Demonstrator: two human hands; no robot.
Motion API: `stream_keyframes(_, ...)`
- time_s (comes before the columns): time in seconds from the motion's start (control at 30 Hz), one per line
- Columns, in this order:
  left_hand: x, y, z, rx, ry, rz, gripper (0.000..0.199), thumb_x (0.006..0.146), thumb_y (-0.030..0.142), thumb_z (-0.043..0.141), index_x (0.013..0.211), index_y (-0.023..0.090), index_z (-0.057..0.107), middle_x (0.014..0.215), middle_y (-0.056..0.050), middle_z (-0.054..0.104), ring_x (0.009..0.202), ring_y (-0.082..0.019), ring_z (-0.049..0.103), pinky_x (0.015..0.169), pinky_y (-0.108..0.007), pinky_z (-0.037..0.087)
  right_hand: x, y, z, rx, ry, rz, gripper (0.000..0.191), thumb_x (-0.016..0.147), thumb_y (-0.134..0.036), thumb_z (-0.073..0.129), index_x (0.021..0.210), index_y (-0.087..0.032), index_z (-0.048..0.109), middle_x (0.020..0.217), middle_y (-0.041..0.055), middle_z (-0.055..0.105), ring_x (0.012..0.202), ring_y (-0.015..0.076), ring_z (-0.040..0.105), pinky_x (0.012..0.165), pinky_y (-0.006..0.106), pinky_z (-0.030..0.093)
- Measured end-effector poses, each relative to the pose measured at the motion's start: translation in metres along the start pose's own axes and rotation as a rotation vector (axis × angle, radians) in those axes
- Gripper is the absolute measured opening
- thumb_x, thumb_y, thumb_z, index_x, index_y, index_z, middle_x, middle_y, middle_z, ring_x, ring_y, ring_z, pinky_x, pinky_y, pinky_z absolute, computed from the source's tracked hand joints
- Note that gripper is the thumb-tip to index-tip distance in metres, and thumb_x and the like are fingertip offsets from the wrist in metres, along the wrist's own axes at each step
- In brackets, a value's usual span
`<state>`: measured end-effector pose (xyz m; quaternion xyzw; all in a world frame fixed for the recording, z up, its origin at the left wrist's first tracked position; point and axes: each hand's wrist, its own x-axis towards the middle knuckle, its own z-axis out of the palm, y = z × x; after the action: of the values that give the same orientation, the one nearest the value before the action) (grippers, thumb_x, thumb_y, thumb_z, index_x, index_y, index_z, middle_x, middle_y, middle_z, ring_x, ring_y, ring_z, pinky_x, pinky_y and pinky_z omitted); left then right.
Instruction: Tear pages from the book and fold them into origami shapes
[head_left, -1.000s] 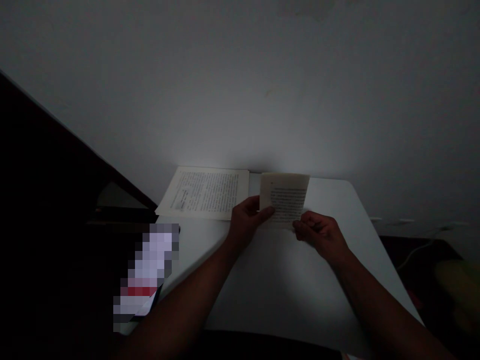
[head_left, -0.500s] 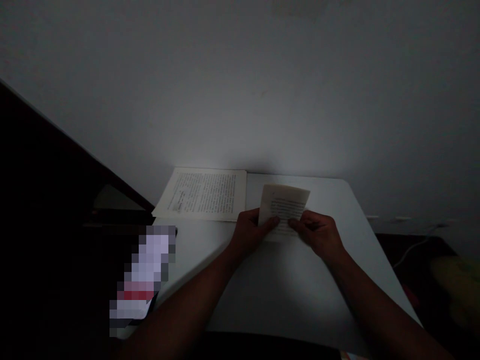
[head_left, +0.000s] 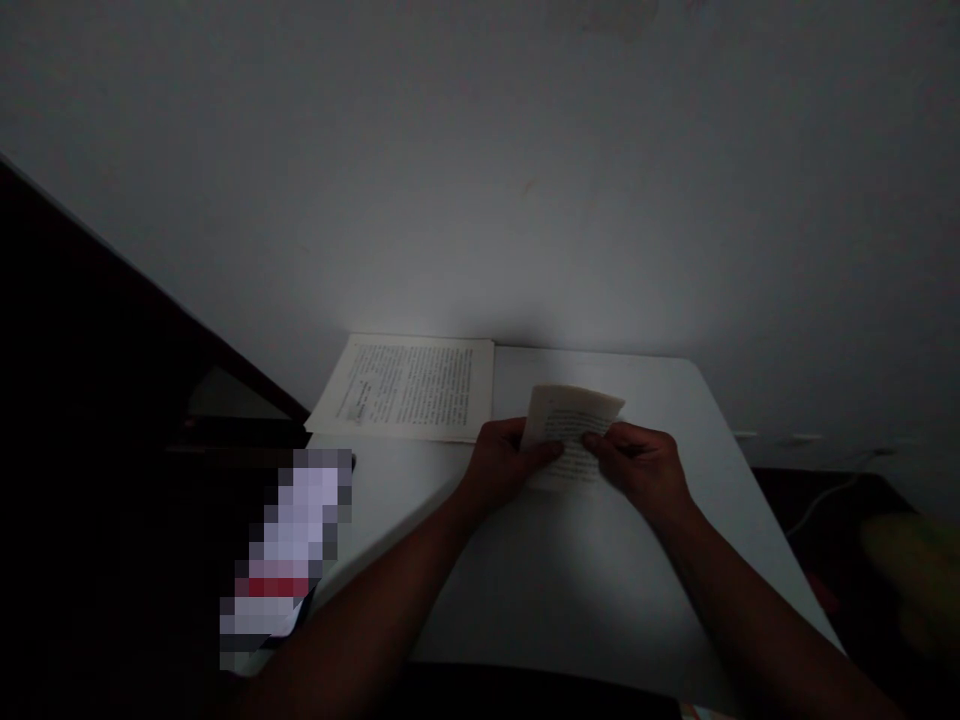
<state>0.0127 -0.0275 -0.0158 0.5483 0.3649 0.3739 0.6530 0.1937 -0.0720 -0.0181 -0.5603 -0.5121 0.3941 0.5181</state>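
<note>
Pinching a small printed paper (head_left: 574,415) between them, the person's two bare hands hold it above the table (head_left: 525,600). Take a clock laid over the table, centred on this paper, with twelve o'clock toward the wall (head_left: 495,180).

The left hand (head_left: 491,465) grips from nine o'clock, its thumb pressed on the printed face. The right hand (head_left: 649,465) grips from three o'clock, its thumb on the same face, near the other thumb but apart from it. Both grips are closed on the paper; most of the fingers are hidden, so how they lie behind it cannot be told. Two-sided support probably suits so thin a thing, which would likely droop from one hand. The far edge stands raised and slightly bowed, perhaps because the thumbs press in toward the middle. Whether it is one leaf or several layers cannot be told.

The left forearm (head_left: 390,575) comes in from seven o'clock and the right forearm (head_left: 757,580) from five, leaving the print facing the wearer.

At ten o'clock a stack of printed sheets (head_left: 412,385) lies flat by the wall, its lines turned sideways; placed there, it seems out of the way of both arms. At eight o'clock a blurred, lit device, apparently a phone (head_left: 292,540), rests along the table's edge, perhaps set aside to free the middle. At four o'clock, beyond the table, are a pale cable (head_left: 825,500) and a dim yellowish thing (head_left: 911,575).
</note>
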Motion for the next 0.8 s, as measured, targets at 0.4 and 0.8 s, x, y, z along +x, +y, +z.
stream_keyframes(0.4,0.0017,-0.0050,-0.0025,-0.037,-0.005,0.018,0.034,0.069,0.033,0.074,0.097,0.015,0.068,0.089,-0.006,0.072,0.077,-0.019,0.067,0.071,-0.033,0.055,0.0011,0.0025,-0.0013,0.125,-0.035,0.021,0.018,0.068,-0.035,0.075,0.081,-0.022,0.075,0.074,0.0031,0.074,0.065,0.0201,0.069,0.064,0.033,0.056)
stream_keyframes(0.8,0.0014,-0.0050,-0.0040,-0.019,-0.008,-0.018,0.034,0.068,0.036,0.075,0.093,0.013,0.069,0.090,-0.009,0.073,0.076,-0.020,0.068,0.071,-0.035,0.056,0.0015,0.0032,-0.0008,0.149,-0.136,0.083,0.027,0.070,-0.037,0.073,0.093,-0.020,0.073,0.083,0.0055,0.075,0.069,0.0211,0.070,0.073,0.041,0.059)
